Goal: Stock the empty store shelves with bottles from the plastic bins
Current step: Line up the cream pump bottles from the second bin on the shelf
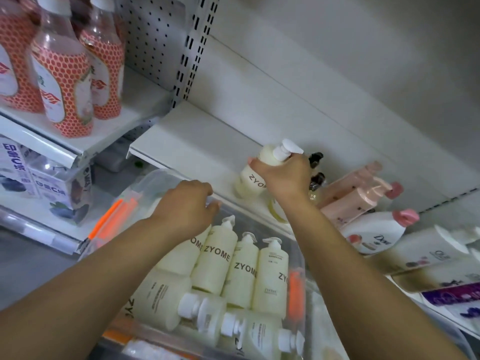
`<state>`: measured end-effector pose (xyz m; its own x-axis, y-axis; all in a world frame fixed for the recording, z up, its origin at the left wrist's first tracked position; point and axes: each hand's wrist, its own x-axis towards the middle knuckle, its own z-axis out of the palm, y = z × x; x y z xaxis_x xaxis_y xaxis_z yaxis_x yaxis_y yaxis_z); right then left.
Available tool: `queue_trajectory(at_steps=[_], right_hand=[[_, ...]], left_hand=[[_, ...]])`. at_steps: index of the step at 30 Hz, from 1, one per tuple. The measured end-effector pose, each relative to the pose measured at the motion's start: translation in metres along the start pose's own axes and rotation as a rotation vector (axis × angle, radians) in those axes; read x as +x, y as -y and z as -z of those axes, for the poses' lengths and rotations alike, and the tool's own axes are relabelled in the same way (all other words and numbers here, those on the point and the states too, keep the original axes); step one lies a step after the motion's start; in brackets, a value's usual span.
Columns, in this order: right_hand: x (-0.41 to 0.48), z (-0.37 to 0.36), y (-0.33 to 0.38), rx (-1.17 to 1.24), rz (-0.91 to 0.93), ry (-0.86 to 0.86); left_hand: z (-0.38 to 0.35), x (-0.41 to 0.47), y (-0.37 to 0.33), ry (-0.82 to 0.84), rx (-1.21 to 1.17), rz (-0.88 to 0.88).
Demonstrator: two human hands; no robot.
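Observation:
A cream pump bottle marked ZYOME point(251, 181) stands on the white shelf point(197, 149). My right hand point(283, 175) grips it round the shoulder, just below the white pump head. My left hand point(185, 206) hangs with curled fingers over the far edge of the clear plastic bin point(145, 185); whether it holds anything is hidden. Several more cream ZYOME bottles point(218, 258) lie in the bin below the shelf, some upright in a row, others on their sides.
Pink pump bottles point(355, 193) and white Dove bottles point(376, 232) fill the shelf to the right, with dark-capped bottles point(315, 162) behind my right hand. Red-labelled drink bottles point(65, 81) stand on the upper left shelf. The bin has orange latches point(114, 216).

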<state>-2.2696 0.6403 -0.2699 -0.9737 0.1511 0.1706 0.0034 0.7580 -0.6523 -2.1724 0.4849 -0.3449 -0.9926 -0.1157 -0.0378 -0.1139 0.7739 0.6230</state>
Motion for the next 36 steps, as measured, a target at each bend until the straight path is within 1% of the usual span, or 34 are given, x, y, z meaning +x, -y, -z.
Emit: queue_trajectory(at_steps=[2,5,7,9,11,12,14,15,17,18,20,23,26,29,31,34,36], right_hand=[[0.012,-0.014,-0.008,-0.059,0.014,0.016],[0.020,-0.020,-0.013,-0.079,0.021,0.046],[0.019,-0.012,-0.010,-0.066,0.040,0.128],[0.017,0.007,-0.010,-0.044,0.012,0.227],[0.015,0.032,-0.007,-0.082,-0.014,0.257],[0.016,0.041,-0.007,-0.133,0.008,0.228],[0.022,0.052,-0.005,-0.208,0.137,0.165],[0.025,0.053,-0.003,-0.250,0.232,0.172],[0.032,0.052,0.000,-0.413,0.383,0.257],[0.037,0.049,0.000,-0.492,0.413,0.309],[0.048,0.043,0.002,-0.577,0.405,0.415],[0.062,0.039,0.010,-0.514,0.386,0.534],[0.079,0.035,0.014,-0.566,0.418,0.527],[0.102,0.034,0.007,-0.642,0.389,0.467],[0.118,0.032,0.001,-0.626,0.354,0.447],[0.142,0.027,-0.005,-0.588,0.321,0.434],[0.157,0.023,-0.006,-0.571,0.321,0.411]], left_hand=[[-0.002,0.004,-0.001,-0.003,0.039,-0.010],[-0.004,0.010,-0.001,-0.002,0.032,-0.032],[-0.007,0.013,-0.003,0.000,0.031,-0.046],[-0.010,0.015,-0.007,0.031,0.047,-0.057],[-0.011,0.017,-0.009,0.060,0.038,-0.055],[-0.012,0.019,-0.009,0.062,0.015,-0.046],[-0.013,0.022,-0.009,0.055,-0.029,-0.025],[-0.015,0.023,-0.010,0.055,-0.033,-0.016],[-0.019,0.023,-0.013,0.049,-0.008,-0.019],[-0.022,0.022,-0.016,0.052,0.021,-0.030],[-0.027,0.020,-0.022,0.063,0.094,-0.054],[-0.032,0.024,-0.023,0.048,0.153,-0.046],[-0.034,0.029,-0.026,0.059,0.166,-0.001],[-0.038,0.035,-0.033,0.038,0.250,0.012],[-0.037,0.038,-0.033,0.006,0.273,0.019],[-0.037,0.042,-0.029,-0.034,0.227,0.010],[-0.037,0.043,-0.028,-0.033,0.197,-0.002]])
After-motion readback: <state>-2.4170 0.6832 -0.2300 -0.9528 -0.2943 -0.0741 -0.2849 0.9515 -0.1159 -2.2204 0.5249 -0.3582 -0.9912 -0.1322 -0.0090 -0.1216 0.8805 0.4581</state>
